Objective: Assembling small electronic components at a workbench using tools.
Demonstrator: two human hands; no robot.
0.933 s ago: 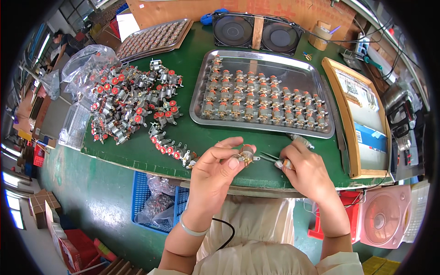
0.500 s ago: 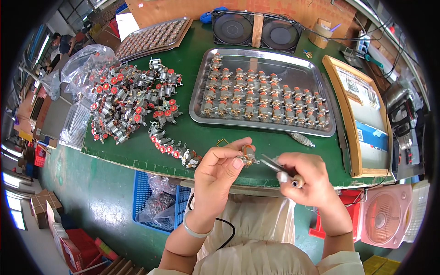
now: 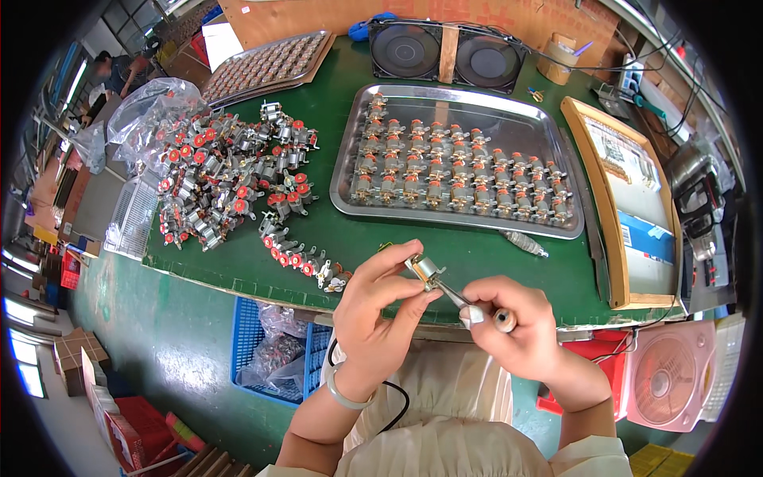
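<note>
My left hand (image 3: 373,314) is closed, pinching a small silver metal motor (image 3: 424,270) between thumb and fingers above the table's front edge. Closed around slim metal tweezers (image 3: 453,294), my right hand (image 3: 520,330) brings their tips to the motor's lower right end, where they seem to touch its small metal tabs. A wooden handle end (image 3: 505,319) also sticks out of this fist; its other end is hidden. Left of my left hand, a curved row of motors with red ends (image 3: 296,259) lies on the green table (image 3: 318,230).
Several motors stand in rows on a metal tray (image 3: 524,119). A heap of motors (image 3: 211,179) and a clear plastic bag (image 3: 151,111) lie at left. Two black fans (image 3: 405,52) stand behind. A wood-framed panel (image 3: 624,207) leans at right; a blue crate (image 3: 246,342) sits below.
The motor has been turned in my left fingers, its metal can now facing up. My right hand has moved slightly left, bringing the tweezer tips from apart to the motor.
</note>
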